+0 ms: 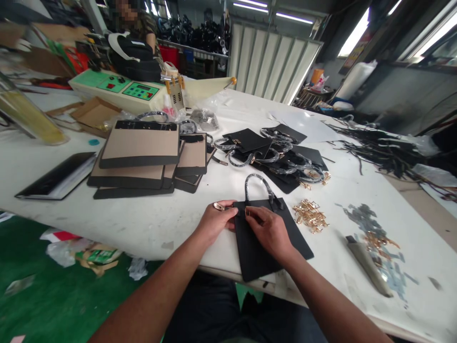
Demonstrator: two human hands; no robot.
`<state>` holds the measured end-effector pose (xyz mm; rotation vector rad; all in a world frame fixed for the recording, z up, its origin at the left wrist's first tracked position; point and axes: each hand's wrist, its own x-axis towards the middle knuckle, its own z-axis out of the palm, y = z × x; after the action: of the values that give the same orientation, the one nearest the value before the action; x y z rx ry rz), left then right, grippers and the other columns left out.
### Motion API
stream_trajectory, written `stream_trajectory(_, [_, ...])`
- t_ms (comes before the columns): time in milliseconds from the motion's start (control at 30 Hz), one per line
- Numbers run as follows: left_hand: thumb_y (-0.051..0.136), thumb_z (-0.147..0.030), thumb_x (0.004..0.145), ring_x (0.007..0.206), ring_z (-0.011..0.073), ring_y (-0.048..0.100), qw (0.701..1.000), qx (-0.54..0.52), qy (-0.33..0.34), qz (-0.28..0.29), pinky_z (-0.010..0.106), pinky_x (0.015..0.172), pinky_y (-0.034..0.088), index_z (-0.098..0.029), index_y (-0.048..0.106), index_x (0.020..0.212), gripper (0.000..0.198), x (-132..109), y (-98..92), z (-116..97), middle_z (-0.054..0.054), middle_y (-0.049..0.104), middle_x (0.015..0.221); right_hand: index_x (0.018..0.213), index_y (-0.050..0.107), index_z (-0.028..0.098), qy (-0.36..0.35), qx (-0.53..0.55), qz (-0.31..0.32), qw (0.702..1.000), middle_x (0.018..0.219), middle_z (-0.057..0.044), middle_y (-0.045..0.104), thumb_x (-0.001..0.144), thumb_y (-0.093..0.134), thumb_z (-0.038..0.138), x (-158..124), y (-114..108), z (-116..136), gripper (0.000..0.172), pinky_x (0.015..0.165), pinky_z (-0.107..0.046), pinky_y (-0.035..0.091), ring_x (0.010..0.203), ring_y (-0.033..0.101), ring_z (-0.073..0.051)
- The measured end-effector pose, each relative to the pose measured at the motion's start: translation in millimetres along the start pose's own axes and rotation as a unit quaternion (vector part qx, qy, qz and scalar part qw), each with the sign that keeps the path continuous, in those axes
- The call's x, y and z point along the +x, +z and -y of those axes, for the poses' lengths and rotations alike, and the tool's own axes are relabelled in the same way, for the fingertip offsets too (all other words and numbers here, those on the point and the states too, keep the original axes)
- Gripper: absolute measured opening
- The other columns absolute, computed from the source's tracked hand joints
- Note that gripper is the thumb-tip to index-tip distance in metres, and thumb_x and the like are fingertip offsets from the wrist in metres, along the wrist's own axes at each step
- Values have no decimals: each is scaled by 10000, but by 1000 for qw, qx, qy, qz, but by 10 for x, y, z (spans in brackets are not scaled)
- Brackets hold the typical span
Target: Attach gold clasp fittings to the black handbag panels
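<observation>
A black flat bag panel (266,247) with a wrapped loop handle (259,183) lies at the near edge of the white table (171,219). My left hand (215,220) pinches the panel's top left edge, with a small gold metal fitting (218,206) by its fingertips. My right hand (269,228) rests on the panel, its fingers pinched at the top edge beside the left hand. A pile of gold metal clips (310,215) lies just right of the panel.
Stacks of brown and black boards (141,159) lie at the left, a heap of finished black panels with handles (276,155) behind. A person sits at a green machine (121,88) at the back. Black straps (378,143), a grey tool (367,267) and scraps lie at the right.
</observation>
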<state>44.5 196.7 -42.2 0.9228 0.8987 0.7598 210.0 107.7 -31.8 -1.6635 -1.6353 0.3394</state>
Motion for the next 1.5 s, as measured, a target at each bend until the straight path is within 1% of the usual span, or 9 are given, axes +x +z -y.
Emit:
stream_trajectory(167, [825,-205,684,623,184,676,1000,2,-7,1,305,516,610,-100,757,1067,402,4,-4,3,83,738,822,1225,685,250,-11,-16,37,999,1050,-59,726,925,577,216,23,40,0,321,835,-330,534,913,685,-215])
stream_trajectory(400, [776,-235,733,636,192,684,1000,24,14,-5,308,518,608,-119,764,1088,375,10,-9,66,82,736,832,991,660,234,56,-8,101,993,738,26,645,828,594,179,156,-33,103,184,620,-263,444,643,592,-151])
stream_trajectory(600, [742,-219,757,627,169,655,997,55,25,-49,256,472,568,-130,792,1040,300,-40,76,32,74,727,818,972,668,231,62,17,113,991,730,39,618,848,602,207,166,-37,78,142,618,-254,421,640,567,-134])
stream_trajectory(867, [674,-218,777,589,140,638,991,99,59,-60,221,468,534,-138,792,1045,303,-52,95,82,54,750,804,986,699,220,69,-3,140,988,751,26,654,856,602,181,237,-37,75,167,642,-263,406,665,577,-138])
stream_trajectory(1033, [681,-267,785,631,147,650,990,112,75,-39,226,512,542,-128,785,1078,340,-58,78,88,71,771,850,954,650,217,84,0,116,990,717,46,631,820,635,152,226,7,35,149,625,-256,393,646,569,-128])
stream_trajectory(1167, [695,-314,789,657,158,659,990,118,79,-13,244,546,558,-133,778,1108,376,-65,44,77,68,766,837,1034,592,219,129,44,94,986,676,71,611,809,656,156,219,46,9,242,589,-247,390,605,570,-126])
stream_trajectory(1333, [750,-342,744,682,170,673,992,99,72,-13,252,541,571,-117,767,1087,411,-95,57,26,65,749,841,1000,651,206,117,50,55,990,710,42,643,833,641,168,149,72,92,172,612,-254,428,622,577,-127])
stream_trajectory(1433, [786,-354,699,658,189,681,995,64,60,-37,278,515,578,-103,736,1103,479,-66,69,6,65,742,816,1142,667,196,98,137,45,985,848,2,697,856,672,240,-1,-20,116,290,674,-255,500,718,639,-144])
stream_trajectory(1500, [800,-364,675,627,204,678,996,58,56,-42,309,498,581,-96,711,1119,527,-29,68,-7,68,740,796,1130,693,207,81,144,8,986,945,-20,713,877,671,281,-152,-178,33,264,730,-261,524,795,664,-155])
